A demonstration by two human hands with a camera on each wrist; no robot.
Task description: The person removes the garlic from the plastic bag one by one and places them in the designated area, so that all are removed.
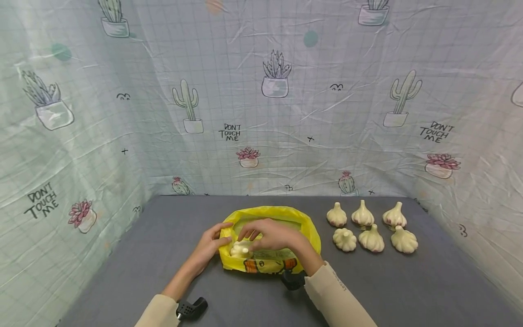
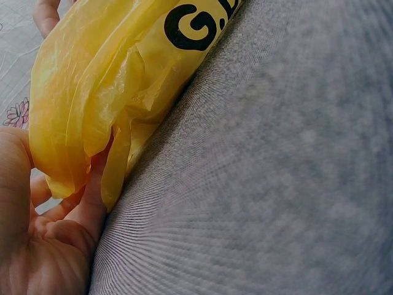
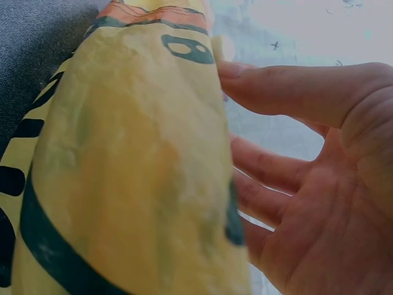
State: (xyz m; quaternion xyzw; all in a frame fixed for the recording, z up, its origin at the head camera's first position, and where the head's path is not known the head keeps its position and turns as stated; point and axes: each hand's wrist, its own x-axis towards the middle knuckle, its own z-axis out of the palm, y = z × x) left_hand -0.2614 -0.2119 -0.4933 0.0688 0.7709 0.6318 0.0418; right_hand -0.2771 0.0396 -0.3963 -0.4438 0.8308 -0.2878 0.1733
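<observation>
A yellow plastic bag (image 1: 269, 212) lies with its mouth wide and upward on the grey table. At its left rim my left hand (image 1: 208, 247) holds the plastic between thumb and fingers; the left wrist view shows the bag's crumpled edge (image 2: 92, 123) between them. Inside the bag's left end sits a whitish garlic bulb (image 1: 240, 250). My right hand (image 1: 273, 234) reaches over the mouth, fingers loosely bent and spread, the thumb tip close beside that bulb. Whether the thumb touches it I cannot tell. In the right wrist view the bag's printed side hides part of the right fingers (image 3: 270, 163).
Several garlic bulbs (image 1: 371, 239) stand in two rows on the table (image 1: 294, 299) right of the bag. A cactus-print sheet (image 1: 229, 100) hangs behind and along both sides. Black wrist devices (image 1: 192, 309) sit at both cuffs.
</observation>
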